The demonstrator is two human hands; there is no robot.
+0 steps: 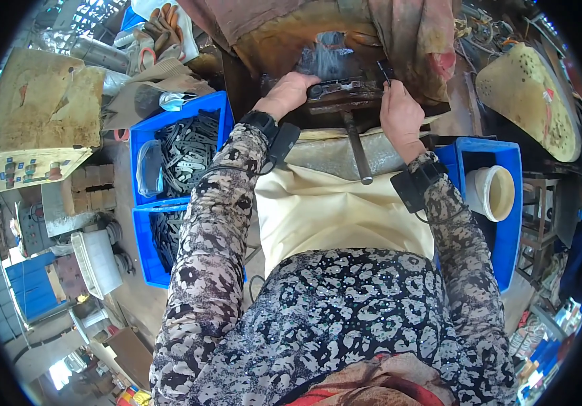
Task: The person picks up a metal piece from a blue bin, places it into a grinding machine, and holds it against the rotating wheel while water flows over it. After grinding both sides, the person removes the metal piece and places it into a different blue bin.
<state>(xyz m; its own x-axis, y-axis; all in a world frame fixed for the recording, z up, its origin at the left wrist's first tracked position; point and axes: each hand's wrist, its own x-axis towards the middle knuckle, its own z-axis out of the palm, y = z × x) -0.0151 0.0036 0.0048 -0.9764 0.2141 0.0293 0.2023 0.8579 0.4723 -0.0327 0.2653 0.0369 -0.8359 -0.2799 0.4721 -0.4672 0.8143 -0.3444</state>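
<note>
My left hand rests on a dark flat metal part lying on a rusty jig with a steel handle that points toward me. My right hand pinches a small dark metal piece at the jig's right end. Both wrists carry black strapped devices. A cream apron covers my lap below the jig.
A blue bin of dark metal parts with clear goggles sits at my left, and a second blue bin below it. At the right stands a blue crate holding a white cup. Work gloves lie at the back left.
</note>
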